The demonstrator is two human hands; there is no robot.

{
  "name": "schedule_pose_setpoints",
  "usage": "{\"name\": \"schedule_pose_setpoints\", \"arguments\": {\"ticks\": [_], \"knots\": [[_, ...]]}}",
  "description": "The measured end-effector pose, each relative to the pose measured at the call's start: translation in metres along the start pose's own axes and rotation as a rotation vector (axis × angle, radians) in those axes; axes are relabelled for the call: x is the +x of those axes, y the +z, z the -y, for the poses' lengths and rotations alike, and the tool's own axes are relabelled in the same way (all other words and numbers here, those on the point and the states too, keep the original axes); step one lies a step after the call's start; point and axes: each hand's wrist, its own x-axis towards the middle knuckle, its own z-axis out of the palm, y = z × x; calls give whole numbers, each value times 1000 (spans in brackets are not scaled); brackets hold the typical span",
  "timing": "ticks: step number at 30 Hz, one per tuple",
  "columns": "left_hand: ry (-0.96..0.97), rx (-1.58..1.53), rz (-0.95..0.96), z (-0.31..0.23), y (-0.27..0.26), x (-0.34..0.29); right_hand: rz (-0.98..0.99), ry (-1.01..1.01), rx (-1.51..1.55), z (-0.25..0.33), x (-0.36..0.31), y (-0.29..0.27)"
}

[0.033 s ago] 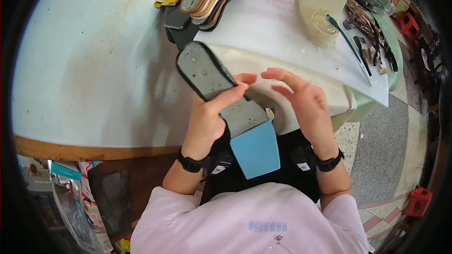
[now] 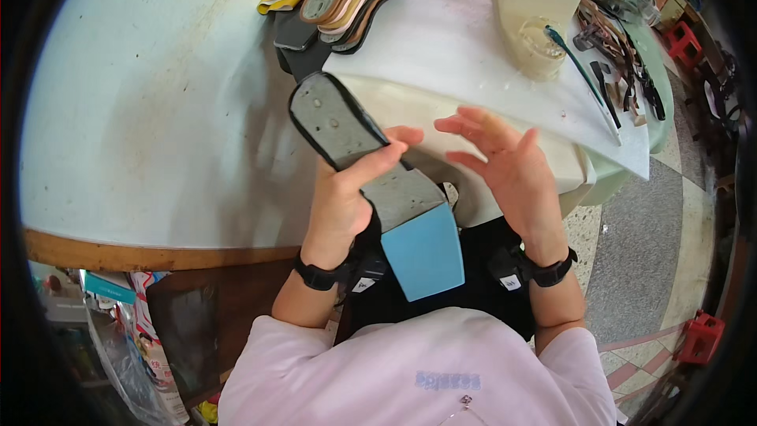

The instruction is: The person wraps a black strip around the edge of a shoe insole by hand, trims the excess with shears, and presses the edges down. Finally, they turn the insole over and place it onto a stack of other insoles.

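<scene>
My left hand (image 2: 347, 189) is closed round the middle of a shoe insole (image 2: 406, 197), thumb on top and fingertips at its right edge. The insole is grey with a black folded edge at the far rounded end and a light blue panel at the near end. It tilts over the table's front edge and my lap. Just to its right, my right hand (image 2: 516, 166) hovers with fingers spread and holds nothing. Beyond them a stack of insoles (image 2: 355, 0), edged in brown, pink, cream and black, lies on the table.
The white table (image 2: 158, 126) has a wooden front edge (image 2: 142, 249). A translucent plastic container (image 2: 536, 0) with a blue-green brush (image 2: 579, 63) stands far right, near dark strap pieces (image 2: 623, 71). Cream sheet material (image 2: 473, 126) hangs over the edge. A red stool (image 2: 700, 338) is on the floor.
My left hand and the insole have shifted slightly left. My right hand has turned a little and its fingers have spread further.
</scene>
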Motion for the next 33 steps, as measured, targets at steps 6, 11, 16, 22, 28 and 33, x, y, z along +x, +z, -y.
{"name": "schedule_pose_setpoints", "arguments": {"ticks": [6, 11, 16, 22, 28, 33], "knots": [[75, 88, 28, 4, -14, 1, 118, 59, 471, 3, 0, -5], [215, -81, 241, 5, -15, 6, 85, -20, 240, -1, -2, -7], [319, -211, 463, 12, -26, 24, -150, -155, -130, -1, -2, -5], [347, -179, 483, 15, -26, 26, -193, -301, -495, 1, 8, -4], [201, -108, 20, 13, -17, 24, -354, -280, -751, 6, 13, 1], [193, -82, -62, 12, -8, 24, -192, -602, -1419, -5, 47, -2]]}}
